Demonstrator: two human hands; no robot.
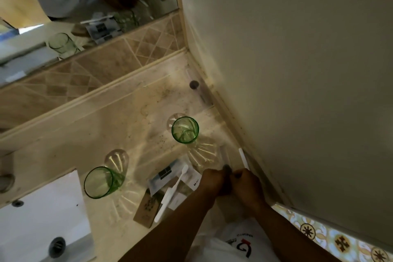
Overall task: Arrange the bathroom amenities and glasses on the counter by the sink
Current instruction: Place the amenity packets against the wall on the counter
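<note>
Your two hands meet at the near right of the table, knuckles up and fingers curled inward. Your left hand [213,181] and right hand [247,185] both grip a small dark object [227,168] that pokes up between them; it is blurred and mostly covered by your fingers, so you cannot tell what it is. A faint clear tube seems to run up from it, hard to make out. Both forearms come in from the bottom edge, and the elbows are cut off.

Just beyond your right hand a thin white stick [243,158] lies along the foot of the wall. Just left of your left hand sits a pile of amenity packets [164,174], with a white toothbrush [172,192] lying across it and a brown card box [146,208] at its near end. The print on the packets is too small to read.

One green glass [185,130] stands upright beyond your hands, near the wall. A second green glass [102,182] stands well to the left, just beside the sink [42,219], which is cut off by the left and bottom edges. The mirror [85,2] above the tiled backsplash repeats the glasses and packets, blurred.
</note>
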